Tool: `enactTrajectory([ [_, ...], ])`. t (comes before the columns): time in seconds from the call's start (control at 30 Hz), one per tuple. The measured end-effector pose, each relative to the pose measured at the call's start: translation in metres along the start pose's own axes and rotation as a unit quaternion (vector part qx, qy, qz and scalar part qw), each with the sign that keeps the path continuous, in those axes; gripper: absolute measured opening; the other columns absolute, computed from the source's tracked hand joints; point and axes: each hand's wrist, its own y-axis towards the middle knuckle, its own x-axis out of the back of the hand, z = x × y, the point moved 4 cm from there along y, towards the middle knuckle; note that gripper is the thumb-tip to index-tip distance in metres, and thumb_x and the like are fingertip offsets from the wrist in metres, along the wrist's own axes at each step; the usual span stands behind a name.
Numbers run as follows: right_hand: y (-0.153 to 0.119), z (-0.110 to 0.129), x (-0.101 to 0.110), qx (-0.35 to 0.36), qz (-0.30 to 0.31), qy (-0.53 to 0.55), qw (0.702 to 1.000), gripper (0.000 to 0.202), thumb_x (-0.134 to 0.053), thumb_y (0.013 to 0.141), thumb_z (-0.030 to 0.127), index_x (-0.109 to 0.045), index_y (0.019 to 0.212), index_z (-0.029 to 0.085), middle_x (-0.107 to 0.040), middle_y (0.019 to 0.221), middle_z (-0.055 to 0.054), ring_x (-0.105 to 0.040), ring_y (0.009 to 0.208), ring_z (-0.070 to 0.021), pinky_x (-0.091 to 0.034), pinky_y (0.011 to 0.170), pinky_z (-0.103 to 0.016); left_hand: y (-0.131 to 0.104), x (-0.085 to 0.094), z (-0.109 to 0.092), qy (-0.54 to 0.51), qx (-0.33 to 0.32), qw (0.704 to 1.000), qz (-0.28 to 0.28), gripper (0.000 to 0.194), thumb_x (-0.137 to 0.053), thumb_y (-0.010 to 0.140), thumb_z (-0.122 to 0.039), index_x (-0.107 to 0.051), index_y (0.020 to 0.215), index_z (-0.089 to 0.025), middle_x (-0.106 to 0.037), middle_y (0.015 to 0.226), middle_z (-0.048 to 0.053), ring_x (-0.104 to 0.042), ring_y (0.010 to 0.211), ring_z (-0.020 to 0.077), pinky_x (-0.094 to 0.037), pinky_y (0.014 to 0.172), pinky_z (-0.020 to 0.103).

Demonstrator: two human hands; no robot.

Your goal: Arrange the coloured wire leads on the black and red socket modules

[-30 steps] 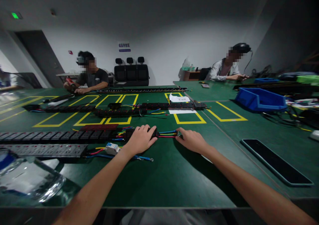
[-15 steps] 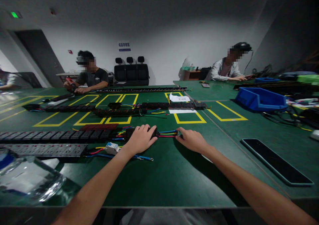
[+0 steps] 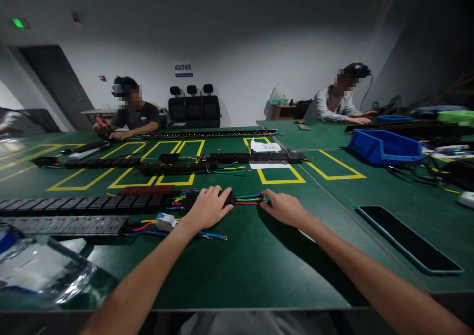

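Observation:
My left hand is closed over a black block on the green table, with its fingers and thumb curled around it. Coloured wires, blue, yellow-green and red, run out of the block's right side. At their far ends my right hand pinches them between thumb and fingers. Left of the block lies a long black socket strip, with more wires between the two. Nearer to me is a grey socket strip. Its wires pass a small white breaker, and a blue wire with a ring terminal lies below my left hand.
A clear water bottle lies front left. To the right are a phone and a blue bin. More dark strips and paper lie beyond my hands. Two co-workers sit across the table.
The whole view has shifted very slightly. Both hands keep the same hold on the block and the wires.

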Motion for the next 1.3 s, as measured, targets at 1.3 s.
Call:
enactTrajectory([
  [1.3,-0.0001,0.0010,0.0005,0.003,0.001,0.002,1.000,0.044,-0.042,0.102,0.044,-0.053,0.138,0.022,-0.076,0.107,-0.011,-0.072,0.096,-0.0296,-0.045,0.072,-0.033,0.0006,0.0022,-0.0004,-0.003,0.001,1.000,0.005,0.054,-0.041,0.104,-0.049,-0.046,0.148,-0.017,-0.061,0.121,0.014,-0.058,0.108,0.0298,-0.043,0.091,0.042],
])
